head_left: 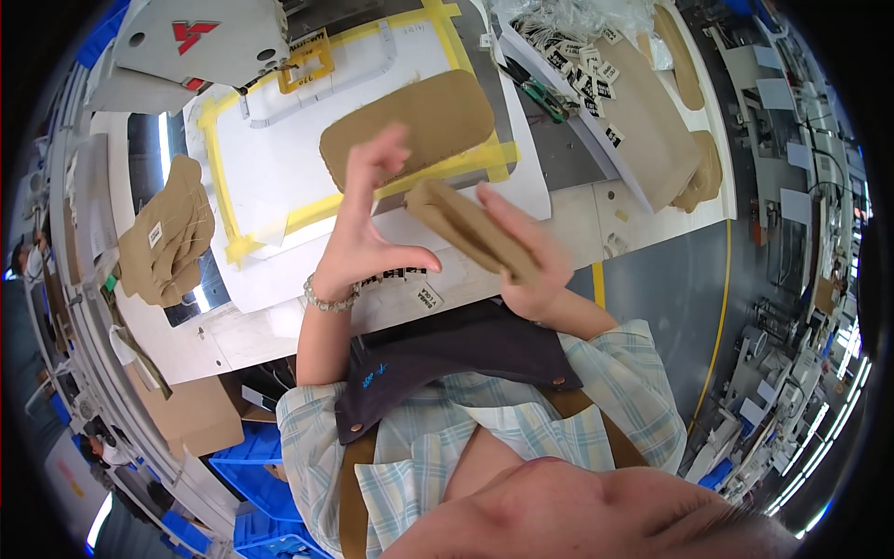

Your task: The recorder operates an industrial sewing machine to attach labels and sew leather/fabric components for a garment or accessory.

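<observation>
Right hand [526, 265]: grips tan fabric piece [470, 231], raised above table [596, 219].
Left hand [368, 228]: open, fingers spread, just left of piece.
Piece axis: upper-left to lower-right.

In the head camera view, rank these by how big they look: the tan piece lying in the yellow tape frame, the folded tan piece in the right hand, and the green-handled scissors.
Largest to smallest, as they look:
1. Flat tan piece in the yellow tape frame.
2. Folded tan piece in the right hand; it is closer to the camera, so this gap is unsure.
3. Green-handled scissors.
</observation>
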`<state>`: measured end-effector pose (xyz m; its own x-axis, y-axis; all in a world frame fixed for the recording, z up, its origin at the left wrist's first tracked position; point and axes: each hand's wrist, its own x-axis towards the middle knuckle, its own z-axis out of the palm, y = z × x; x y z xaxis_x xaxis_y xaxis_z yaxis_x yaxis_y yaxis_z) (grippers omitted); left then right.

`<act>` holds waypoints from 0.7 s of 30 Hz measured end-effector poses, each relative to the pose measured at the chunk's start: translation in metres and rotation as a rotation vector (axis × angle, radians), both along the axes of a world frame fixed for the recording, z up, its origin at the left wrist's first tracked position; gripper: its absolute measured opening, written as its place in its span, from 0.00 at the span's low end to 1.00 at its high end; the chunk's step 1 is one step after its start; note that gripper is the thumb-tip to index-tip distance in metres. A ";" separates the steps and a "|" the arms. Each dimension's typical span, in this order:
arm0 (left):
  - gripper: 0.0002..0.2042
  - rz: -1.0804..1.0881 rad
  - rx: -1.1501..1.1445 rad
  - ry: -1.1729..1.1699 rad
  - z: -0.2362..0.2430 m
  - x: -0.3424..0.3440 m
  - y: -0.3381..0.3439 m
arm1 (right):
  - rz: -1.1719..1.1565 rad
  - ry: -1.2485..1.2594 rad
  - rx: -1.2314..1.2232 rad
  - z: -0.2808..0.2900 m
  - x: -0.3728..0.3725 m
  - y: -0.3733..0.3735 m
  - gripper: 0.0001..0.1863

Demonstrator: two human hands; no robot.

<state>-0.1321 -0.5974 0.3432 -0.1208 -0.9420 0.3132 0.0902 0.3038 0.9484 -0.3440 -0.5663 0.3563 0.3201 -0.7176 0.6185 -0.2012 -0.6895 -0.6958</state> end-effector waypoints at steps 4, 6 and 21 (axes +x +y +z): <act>0.25 -0.275 -0.013 -0.345 0.003 -0.004 -0.002 | -0.211 -0.729 0.542 0.003 0.007 0.005 0.17; 0.18 -0.302 0.625 -0.050 -0.002 -0.001 0.004 | -0.211 -0.843 0.653 -0.011 0.002 -0.005 0.18; 0.24 0.002 0.448 -0.367 -0.005 0.003 0.005 | -0.229 -0.646 0.760 -0.053 -0.018 -0.006 0.18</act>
<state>-0.1290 -0.5924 0.3381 -0.1440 -0.9735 -0.1778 -0.2687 -0.1345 0.9538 -0.3621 -0.5721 0.3031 -0.1074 -0.9940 -0.0196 0.2961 -0.0132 -0.9551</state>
